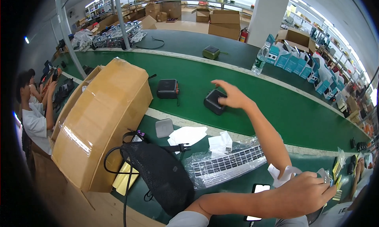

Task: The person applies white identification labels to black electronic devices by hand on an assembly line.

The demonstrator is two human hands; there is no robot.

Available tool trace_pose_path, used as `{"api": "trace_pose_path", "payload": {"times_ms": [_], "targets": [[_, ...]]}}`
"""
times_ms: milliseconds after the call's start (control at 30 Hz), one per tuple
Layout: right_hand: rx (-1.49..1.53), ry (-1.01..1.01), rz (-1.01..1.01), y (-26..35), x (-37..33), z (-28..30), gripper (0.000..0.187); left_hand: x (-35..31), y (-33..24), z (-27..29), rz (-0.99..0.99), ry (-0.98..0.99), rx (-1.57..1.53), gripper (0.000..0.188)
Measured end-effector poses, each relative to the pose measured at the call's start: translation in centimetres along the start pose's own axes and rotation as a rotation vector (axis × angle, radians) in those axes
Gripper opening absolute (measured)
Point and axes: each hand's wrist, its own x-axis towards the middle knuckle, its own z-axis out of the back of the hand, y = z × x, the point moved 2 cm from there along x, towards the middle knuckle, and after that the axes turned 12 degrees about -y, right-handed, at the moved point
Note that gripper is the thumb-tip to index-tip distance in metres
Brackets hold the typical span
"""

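My right hand point(235, 96) reaches out over the green belt with its fingers spread. Its lower finger or thumb overlaps a small black box-shaped device point(214, 101); I cannot tell whether it presses on it. A similar black device with orange trim point(167, 88) stands to the left. My left arm crosses low toward the right, and my left hand point(306, 192) is closed on a pale, curling strip point(285, 175). Below that forearm a phone with a lit screen point(260, 188) is partly covered. A keyboard-like sheet in clear plastic point(229, 166) lies between the arms.
A large cardboard box point(106, 116) stands at left, beside a black mesh bag point(160, 175) with straps. White papers point(187, 135) and a grey square piece point(164, 128) lie near. Beyond the belt are a green device point(211, 52), a water bottle point(260, 59) and blue cartons point(292, 63). People sit left and right.
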Motion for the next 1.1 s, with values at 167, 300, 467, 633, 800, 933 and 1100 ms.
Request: {"api": "trace_pose_path", "payload": {"times_ms": [167,300,467,633,800,933,1100], "targets": [[-0.047,-0.298,-0.545,-2.4,-0.7,1.3,0.024,0.3,-0.4,0.2,-0.022,0.005,0.008,0.027],[0.131,-0.071,-0.707,-2.7,-0.9,0.9,0.026,0.2,-0.3,0.7,-0.009,-0.008,0.015,0.028],[0.081,0.126,-0.71,-3.6,-1.0,1.5,0.027,0.2,-0.1,0.9,0.004,0.021,0.009,0.028],[0.004,0.156,-0.698,-4.3,-1.2,1.1,0.028,0.2,-0.2,0.8,-0.015,-0.006,0.083,0.026],[-0.033,0.199,-0.711,-5.0,-1.3,1.6,0.028,0.2,0.1,0.8,0.003,-0.005,0.058,0.022],[-0.072,0.212,-0.695,-5.2,-1.5,1.8,0.028,0.2,0.1,0.7,0.017,0.006,0.051,0.019],[-0.116,0.196,-0.626,-5.6,-2.2,2.3,0.024,0.2,0.1,0.4,0.015,0.012,0.023,0.02]]}}
